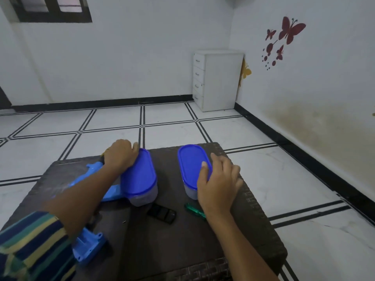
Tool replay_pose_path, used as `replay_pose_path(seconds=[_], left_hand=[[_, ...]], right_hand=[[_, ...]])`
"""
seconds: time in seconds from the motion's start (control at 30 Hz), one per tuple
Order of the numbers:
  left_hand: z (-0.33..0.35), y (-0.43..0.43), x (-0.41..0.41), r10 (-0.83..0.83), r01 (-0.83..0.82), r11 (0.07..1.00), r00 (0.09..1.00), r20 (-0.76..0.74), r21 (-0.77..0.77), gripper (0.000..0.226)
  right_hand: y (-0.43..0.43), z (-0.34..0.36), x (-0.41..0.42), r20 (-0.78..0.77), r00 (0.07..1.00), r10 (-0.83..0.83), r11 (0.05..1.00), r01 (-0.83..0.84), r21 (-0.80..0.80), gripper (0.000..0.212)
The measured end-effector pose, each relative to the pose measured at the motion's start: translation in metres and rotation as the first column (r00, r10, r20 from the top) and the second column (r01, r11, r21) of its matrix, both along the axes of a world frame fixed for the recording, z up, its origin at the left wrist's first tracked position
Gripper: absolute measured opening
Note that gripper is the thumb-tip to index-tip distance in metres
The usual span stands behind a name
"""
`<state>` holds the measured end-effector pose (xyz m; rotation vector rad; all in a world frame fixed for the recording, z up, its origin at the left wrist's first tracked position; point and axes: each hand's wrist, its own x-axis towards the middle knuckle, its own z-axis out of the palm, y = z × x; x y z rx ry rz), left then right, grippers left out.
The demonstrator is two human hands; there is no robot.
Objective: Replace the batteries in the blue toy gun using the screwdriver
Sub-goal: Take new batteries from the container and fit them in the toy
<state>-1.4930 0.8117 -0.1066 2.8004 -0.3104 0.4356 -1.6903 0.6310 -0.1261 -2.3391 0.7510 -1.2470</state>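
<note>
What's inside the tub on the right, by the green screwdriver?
Its blue lid is on, with the right hand touching it, so the inside is covered. The cloudy wall below shows no clear contents.

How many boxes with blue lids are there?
2. The left box is held by the left hand, next to the blue toy gun. The right box is touched by the right hand. None looks hidden.
</note>
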Motion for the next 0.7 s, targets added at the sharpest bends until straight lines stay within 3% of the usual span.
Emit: replay_pose_path(seconds=[0.1,0.2,0.27,0.37,0.43,0.57,0.7], left_hand=[[0.000,-0.008,-0.004,-0.014,0.014,1.000,0.999,0.044,-0.007,0.038],[0.000,-0.010,-0.003,-0.009,0.010,1.000,1.000,0.028,-0.026,0.035],[-0.003,-0.007,-0.001,-0.006,0.007,0.999,1.000,0.020,-0.049,0.036],[-0.006,-0.004,0.000,-0.028,0.027,0.996,0.999,-0.015,-0.090,0.035],[-0.007,-0.006,0.000,-0.070,0.066,0.994,0.997,-0.045,-0.088,0.036],[-0.006,-0.015,0.002,-0.147,0.139,0.987,0.983,-0.109,-0.081,0.039],[0.001,-0.019,0.001,-0.189,0.179,0.972,0.980,-0.056,-0.154,0.039]], right_hand=[[0.031,0.013,-0.006,0.136,0.938,0.318,0.948,-0.311,-0.070,0.045],[0.071,0.016,-0.012,-0.150,0.773,0.616,0.787,-0.596,0.160,0.085],[0.085,0.007,-0.004,-0.295,0.646,0.704,0.708,-0.603,0.368,0.111],[0.087,-0.003,0.014,-0.289,0.613,0.735,0.649,-0.515,0.559,0.131],[0.086,-0.005,0.022,-0.308,0.608,0.732,0.651,-0.492,0.578,0.136],[0.087,-0.010,0.029,-0.301,0.641,0.706,0.686,-0.515,0.514,0.122],[0.088,-0.012,0.031,-0.308,0.660,0.686,0.704,-0.494,0.511,0.120]])
